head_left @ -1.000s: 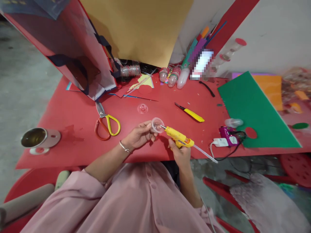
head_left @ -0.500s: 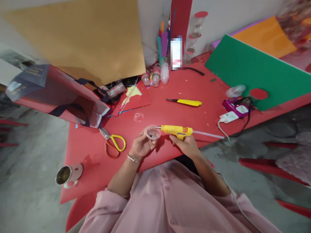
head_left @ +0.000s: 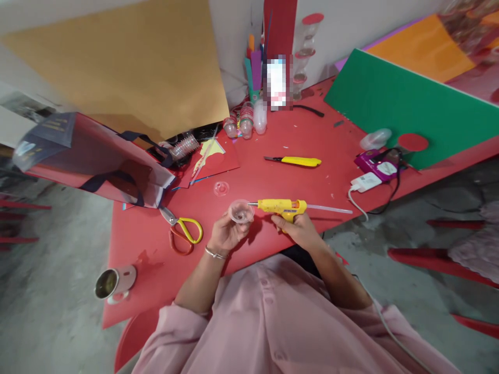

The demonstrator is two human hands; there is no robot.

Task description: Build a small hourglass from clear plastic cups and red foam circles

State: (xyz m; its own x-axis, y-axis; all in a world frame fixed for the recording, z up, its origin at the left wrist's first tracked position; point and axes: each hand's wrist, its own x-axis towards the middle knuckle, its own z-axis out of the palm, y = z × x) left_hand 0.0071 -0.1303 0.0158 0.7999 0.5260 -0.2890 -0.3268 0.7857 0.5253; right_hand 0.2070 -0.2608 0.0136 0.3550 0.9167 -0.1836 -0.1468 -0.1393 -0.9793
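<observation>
My left hand (head_left: 229, 232) holds a small clear plastic cup (head_left: 240, 212), its open mouth facing up toward me. In my right hand (head_left: 300, 228) is a yellow hot glue gun (head_left: 283, 208), gripped by its handle. The gun's metal nozzle points left and meets or nearly meets the cup's rim; I cannot tell if they touch. A clear glue stick (head_left: 329, 209) sticks out of the gun's back. Just beyond the cup a round clear plastic lid (head_left: 221, 188) lies on the red table (head_left: 152, 280).
Scissors (head_left: 185, 234) with yellow and red handles lie left of my hands. A yellow utility knife (head_left: 300, 161) lies beyond them. A mug (head_left: 127, 279) stands at the left edge, a bag (head_left: 113, 156) behind. Right are a white plug adapter (head_left: 365, 182) and green board (head_left: 405, 114).
The view has shifted slightly. My hands keep the cup and glue gun nearly in the same place, with the nozzle still at the cup's rim.
</observation>
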